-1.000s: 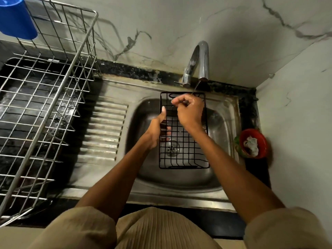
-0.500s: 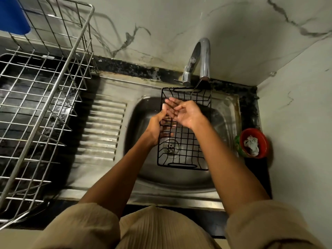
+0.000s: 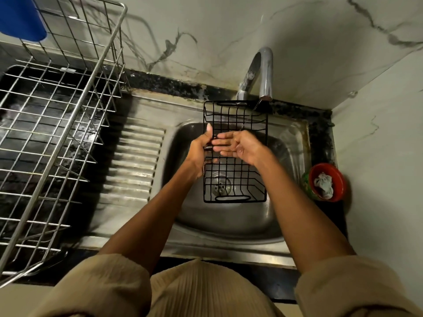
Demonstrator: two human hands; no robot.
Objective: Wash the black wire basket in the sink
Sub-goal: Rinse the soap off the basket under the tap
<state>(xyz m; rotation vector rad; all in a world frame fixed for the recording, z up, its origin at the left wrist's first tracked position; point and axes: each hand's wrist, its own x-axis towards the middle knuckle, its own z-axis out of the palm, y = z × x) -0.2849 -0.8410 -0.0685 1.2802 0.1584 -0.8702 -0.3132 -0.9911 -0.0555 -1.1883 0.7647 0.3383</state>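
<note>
Basket: we hold the black wire basket over the bowl of the sink, its open side facing up at us; its far end sits at 12 o'clock under the tap, its near end at 6 o'clock above the drain.
Water: a thin stream falls from the spout onto the basket's far right corner.
Left hand: our left hand grips the basket's left rim at 9 o'clock, thumb up along the wire and fingers curled round beneath.
Right hand: our right hand lies inside the basket, palm up and wet, fingers straight and pointing toward 9 o'clock, their tips close to the left thumb; it holds nothing.
Drainboard: the ribbed steel drainboard runs from the bowl toward 9 o'clock.
Rack: a steel wire dish rack stands further out at 9 to 10 o'clock, with a blue cup at its far corner.
Bowl: a red bowl with a crumpled whitish lump in it sits on the counter at 3 o'clock, beside the sink.
</note>
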